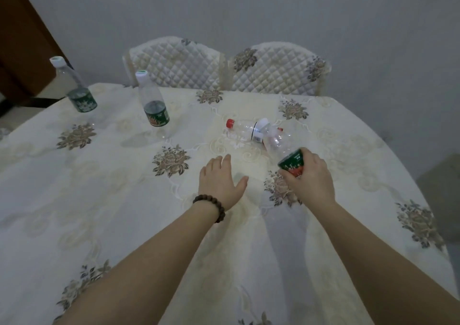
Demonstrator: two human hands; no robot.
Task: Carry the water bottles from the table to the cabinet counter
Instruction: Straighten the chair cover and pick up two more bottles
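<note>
My right hand (310,175) grips a clear bottle with a green label (281,145) by its lower part, tilted with its white cap pointing away from me. Just behind it a clear bottle with a red cap (242,128) lies on its side on the table (104,200). My left hand (220,179) hovers open, palm down, over the cloth, a bead bracelet on its wrist. Two more green-labelled bottles stand upright at the left: one in the middle (153,105) and one at the far left edge (77,90).
A cream embroidered cloth covers the table. Two quilted chair backs (174,63) (276,68) stand against its far side before a grey wall. Dark wooden furniture (22,51) rises at the far left.
</note>
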